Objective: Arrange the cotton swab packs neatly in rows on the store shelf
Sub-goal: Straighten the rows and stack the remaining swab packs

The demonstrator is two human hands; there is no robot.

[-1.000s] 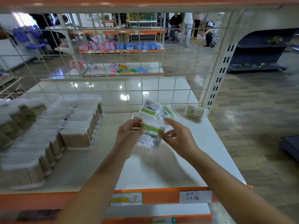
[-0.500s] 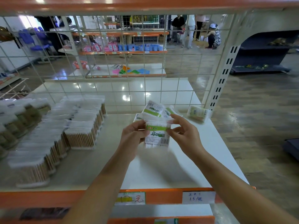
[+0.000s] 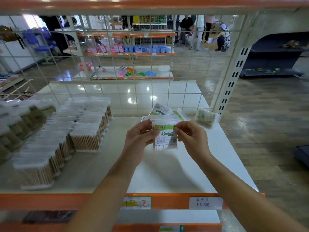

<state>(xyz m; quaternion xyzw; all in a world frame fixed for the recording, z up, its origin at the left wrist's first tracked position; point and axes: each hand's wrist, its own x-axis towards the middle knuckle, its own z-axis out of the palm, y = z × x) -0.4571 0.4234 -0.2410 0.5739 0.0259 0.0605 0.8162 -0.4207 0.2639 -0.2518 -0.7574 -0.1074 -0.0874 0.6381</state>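
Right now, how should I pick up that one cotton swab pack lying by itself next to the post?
Take the lone pack across its two long sides, thumb on one and fingers on the other. It lies on its side at the back right corner of the shelf, near the slotted post and wire grid, so probably come from the open front, reaching down over it.

Loose packs (image 3: 164, 112) partly hidden behind held pack (image 3: 164, 137); its small print unreadable.
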